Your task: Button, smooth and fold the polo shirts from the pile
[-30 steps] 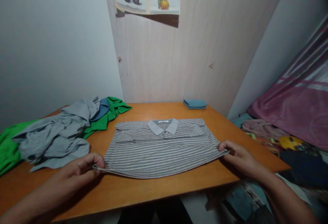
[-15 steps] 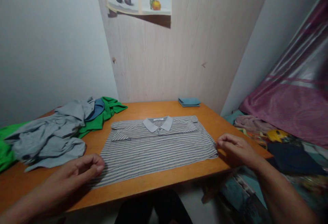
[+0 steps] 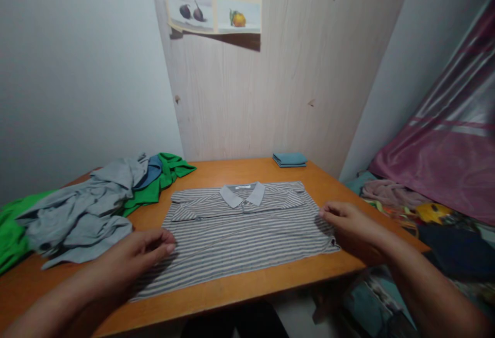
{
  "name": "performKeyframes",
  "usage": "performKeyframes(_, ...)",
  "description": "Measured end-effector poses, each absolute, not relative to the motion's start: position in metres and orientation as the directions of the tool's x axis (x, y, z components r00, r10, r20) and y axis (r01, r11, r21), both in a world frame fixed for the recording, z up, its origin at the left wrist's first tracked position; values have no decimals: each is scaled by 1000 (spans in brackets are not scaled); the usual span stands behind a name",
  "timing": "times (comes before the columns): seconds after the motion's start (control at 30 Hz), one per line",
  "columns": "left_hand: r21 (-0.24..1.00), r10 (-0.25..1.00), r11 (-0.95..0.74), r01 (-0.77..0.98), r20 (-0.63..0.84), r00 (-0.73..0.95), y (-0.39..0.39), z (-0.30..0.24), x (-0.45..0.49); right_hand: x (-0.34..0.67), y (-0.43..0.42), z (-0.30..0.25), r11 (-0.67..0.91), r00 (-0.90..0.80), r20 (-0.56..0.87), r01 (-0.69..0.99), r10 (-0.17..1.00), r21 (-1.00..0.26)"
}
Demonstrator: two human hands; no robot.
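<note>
A grey-and-white striped polo shirt [image 3: 247,240] lies flat before me, its upper part folded down so the pale collar [image 3: 253,194] and a sleeve at each side rest on the body. Over the shirt's left side hovers my left hand [image 3: 150,250], fingers loosely curled, thumb a little apart, nothing visible in it. At the right edge is my right hand [image 3: 344,222], also loosely curled, casting a shadow on the cloth. I see no fabric lifted by either hand. The shirt's lower right corner is slightly bunched.
A heap of grey clothing [image 3: 83,209] with green fabric [image 3: 145,198] covers the left of the wooden table [image 3: 216,170]. A folded blue-green cloth [image 3: 290,160] lies at the back. Right of the table are a pink curtain [image 3: 444,157] and assorted clothes, including dark fabric [image 3: 456,250].
Both hands have shifted inward and slightly away from me, the left now over the shirt's side and the right farther up its edge. The head view has tilted up a little.
</note>
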State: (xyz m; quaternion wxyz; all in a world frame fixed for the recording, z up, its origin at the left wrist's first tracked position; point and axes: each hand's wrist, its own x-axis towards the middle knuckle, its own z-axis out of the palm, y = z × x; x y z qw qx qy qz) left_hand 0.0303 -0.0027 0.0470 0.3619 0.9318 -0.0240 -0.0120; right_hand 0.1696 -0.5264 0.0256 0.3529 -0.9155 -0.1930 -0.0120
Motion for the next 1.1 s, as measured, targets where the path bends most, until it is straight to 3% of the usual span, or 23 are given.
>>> performKeyframes(0.07, 652, -121, -751, -106, 23, 992, -3, 52, 57, 187, -505, 32, -668, 911, 162, 391, 380, -633)
performKeyframes(0.2, 526, -70, -840, -132, 135, 988, -2, 55, 110, 222, -451, 46, -675, 868, 100, 446, 486, -588)
performKeyframes(0.33, 450, -51, -882, -140, 205, 977, 0, 44, 146, 255, -406, 51, -738, 898, 56, 394, 437, -548)
performKeyframes(0.7, 552, 47, -833, -35, 132, 990, 17, 26, 161, 321, -350, 17, -829, 967, 39, 237, 252, -506)
performKeyframes(0.9, 606, 108, -795, 20, 109, 988, 20, 19, 164, 323, -339, 12, -808, 967, -47, 183, 251, -561)
performKeyframes(1.1, 659, 57, -752, -17, 92, 994, 18, 25, 159, 302, -343, 32, -730, 963, 40, 230, 268, -644)
